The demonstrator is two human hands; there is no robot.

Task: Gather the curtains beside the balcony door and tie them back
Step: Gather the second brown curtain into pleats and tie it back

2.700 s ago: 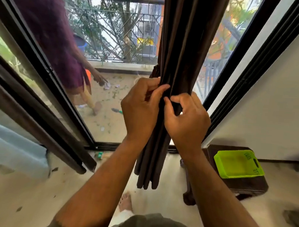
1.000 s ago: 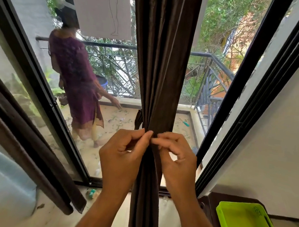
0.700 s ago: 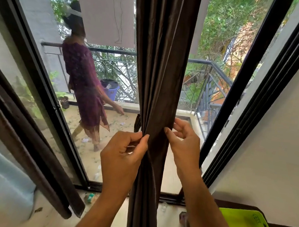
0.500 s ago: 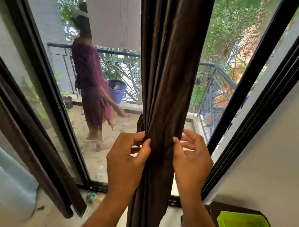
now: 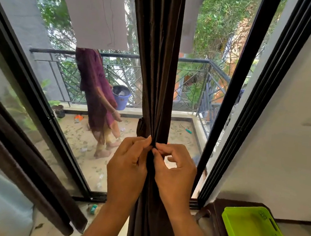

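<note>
Hanging in front of the glass of the balcony door (image 5: 232, 98), the dark brown curtain (image 5: 156, 65) is bunched into one narrow column of folds. It is pinched at the waist from both sides: the left hand (image 5: 128, 167) is curled around the folds with thumb and fingertips pressed on the front pleat, and the right hand (image 5: 174, 172) is closed on the same pleat between thumb and forefinger, its other fingers curled. The two hands are touching. Below the grip the fabric is seen falling to the floor. A lime-green basket (image 5: 252, 225) is set on a dark stool (image 5: 215, 225) at the right. Outside, a person in purple (image 5: 97, 91) is seen beside a blue bucket (image 5: 122, 97).
</note>
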